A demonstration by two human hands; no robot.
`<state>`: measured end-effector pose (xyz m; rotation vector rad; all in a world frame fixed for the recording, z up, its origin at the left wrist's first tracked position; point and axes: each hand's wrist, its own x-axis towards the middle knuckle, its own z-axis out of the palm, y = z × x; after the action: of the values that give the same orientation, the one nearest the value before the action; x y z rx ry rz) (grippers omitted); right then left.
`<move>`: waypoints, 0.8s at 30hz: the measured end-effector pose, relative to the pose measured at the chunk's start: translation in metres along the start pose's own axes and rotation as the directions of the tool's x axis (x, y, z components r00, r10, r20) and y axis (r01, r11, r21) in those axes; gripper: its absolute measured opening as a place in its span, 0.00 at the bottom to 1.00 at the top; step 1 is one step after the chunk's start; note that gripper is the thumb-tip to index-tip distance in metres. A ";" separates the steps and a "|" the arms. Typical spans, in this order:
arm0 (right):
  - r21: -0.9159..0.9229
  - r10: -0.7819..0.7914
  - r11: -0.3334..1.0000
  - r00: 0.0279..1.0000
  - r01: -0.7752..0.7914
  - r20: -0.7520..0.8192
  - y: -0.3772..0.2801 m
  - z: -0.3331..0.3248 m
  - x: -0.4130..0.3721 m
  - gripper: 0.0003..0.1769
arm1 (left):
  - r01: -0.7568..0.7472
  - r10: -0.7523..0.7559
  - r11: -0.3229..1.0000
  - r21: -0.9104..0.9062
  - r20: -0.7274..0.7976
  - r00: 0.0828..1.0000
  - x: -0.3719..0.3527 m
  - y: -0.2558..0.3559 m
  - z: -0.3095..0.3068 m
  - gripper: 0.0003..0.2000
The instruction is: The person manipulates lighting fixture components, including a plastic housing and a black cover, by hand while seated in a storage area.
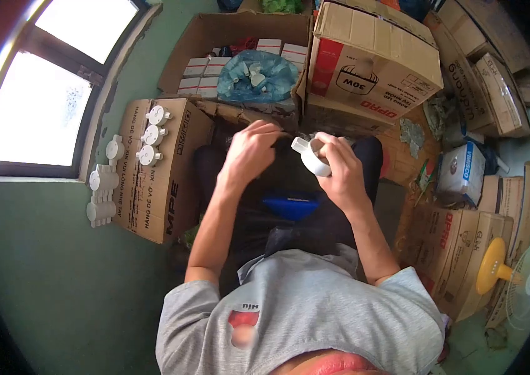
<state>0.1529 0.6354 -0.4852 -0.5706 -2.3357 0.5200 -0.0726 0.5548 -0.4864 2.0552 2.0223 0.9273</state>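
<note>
My right hand [340, 169] holds a white round electrical junction box [316, 164], its short pipe spout pointing up and to the left. The box is tilted, and my fingers hide part of it. Left of it and apart from it, my left hand [254, 152] is closed, with fingertips pressed together. What it holds, if anything, is too small to make out. To the left, several similar white junction boxes [153, 135] rest in a row on a cardboard carton [152, 169]. More white junction boxes [103, 181] are stacked along the carton's left edge.
Ahead, an open carton [184, 37] holds small white boxes [208, 85] and a blue plastic bag [257, 78] with white parts inside. A large carton [371, 62] stands beside it. On the right are stacked cartons [446, 250] and a yellow-centred fan [496, 265]. A window [34, 106] is at left.
</note>
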 end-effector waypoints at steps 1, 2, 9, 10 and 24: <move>0.014 -0.047 0.999 0.999 0.047 -0.010 0.003 -0.003 0.005 0.24 | 0.063 -0.061 0.996 -0.068 0.026 0.998 -0.005 -0.007 -0.003 0.26; 0.009 -0.034 0.999 0.999 0.034 -0.028 0.005 -0.004 0.007 0.26 | 0.122 -0.136 0.972 -0.200 -0.054 0.989 -0.003 -0.004 -0.007 0.25; 0.521 0.273 0.820 0.962 -0.236 0.007 -0.008 0.000 0.019 0.32 | -0.097 -0.092 0.836 -0.540 -0.312 0.946 -0.002 0.052 0.010 0.33; 0.499 0.284 0.827 0.958 -0.260 0.028 0.000 -0.001 0.014 0.32 | -0.105 -0.065 0.852 -0.513 -0.301 0.951 -0.006 0.047 0.010 0.31; 0.995 0.531 -0.101 0.846 0.005 0.050 0.009 0.005 0.026 0.35 | -0.341 0.254 0.890 -0.303 -0.292 0.922 -0.018 0.082 0.065 0.27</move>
<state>0.1342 0.6558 -0.4803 -0.2966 -0.7904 1.9206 0.0317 0.5509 -0.5054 2.1641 1.5003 1.5416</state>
